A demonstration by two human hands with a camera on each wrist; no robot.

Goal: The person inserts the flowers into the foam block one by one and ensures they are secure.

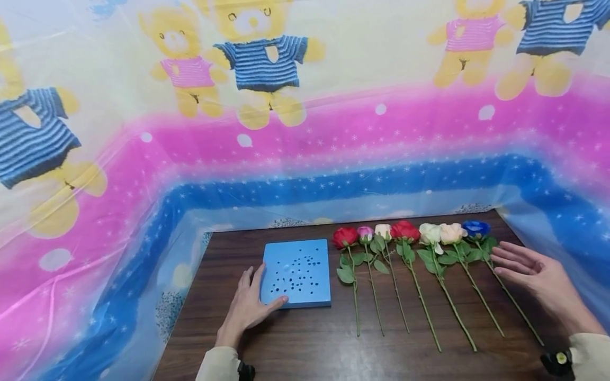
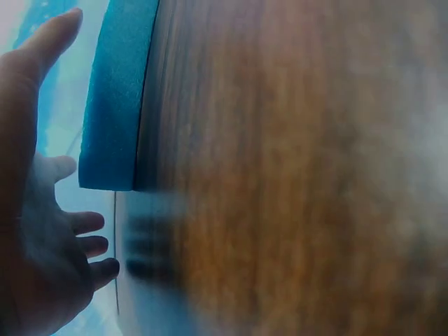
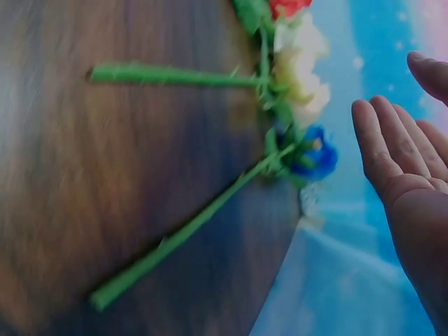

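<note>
A flat blue foam block (image 1: 295, 272), its top dotted with small dark holes, lies left of the middle of the table. My left hand (image 1: 250, 299) is at its left side with spread fingers, the thumb by the near left corner. In the left wrist view the block's side (image 2: 115, 98) appears beyond the thumb. Over the table's right part my right hand (image 1: 538, 278) is held with extended fingers and nothing in it, beside the blue rose (image 1: 476, 229). The right wrist view shows that palm (image 3: 420, 203) and the blue rose's green stem (image 3: 189, 227).
Several roses lie in a row right of the block, stems towards me: a red one (image 1: 345, 238), a pink one (image 1: 365, 234), another red one (image 1: 405, 231) and pale ones such as the cream rose (image 1: 452, 233). A bear-printed cloth (image 1: 343, 132) hangs around the dark wooden table (image 1: 305, 344).
</note>
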